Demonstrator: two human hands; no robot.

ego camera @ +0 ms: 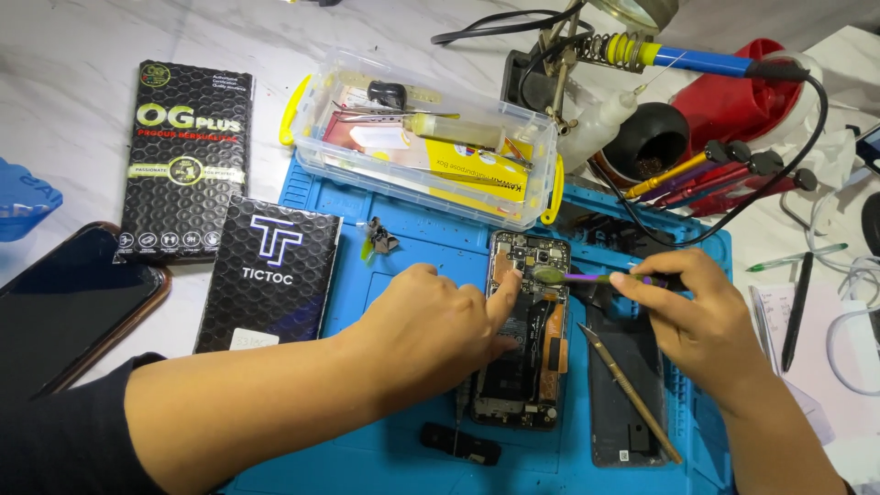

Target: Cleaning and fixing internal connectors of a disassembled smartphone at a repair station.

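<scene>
On the far left of the white marble tabletop lies a dark phone, screen up. Just beside it lie two flat black boxes, the upper black box above the lower black box. The lower one overlaps the left edge of a blue work mat. The left hand rests on the mat, fingers curled and pressed against the left side of the opened phone, thumb tip touching its upper edge. This phone lies back up, cover removed, near the mat's centre. A clear plastic box with yellow latches stands behind it. The right hand is pinched on a thin purple tool, the tool's tip touching the top of the opened phone. A brown-handled tool lies diagonally across a separate dark panel, just right of the phone. A soldering iron with a blue handle rests in its stand at upper right.
</scene>
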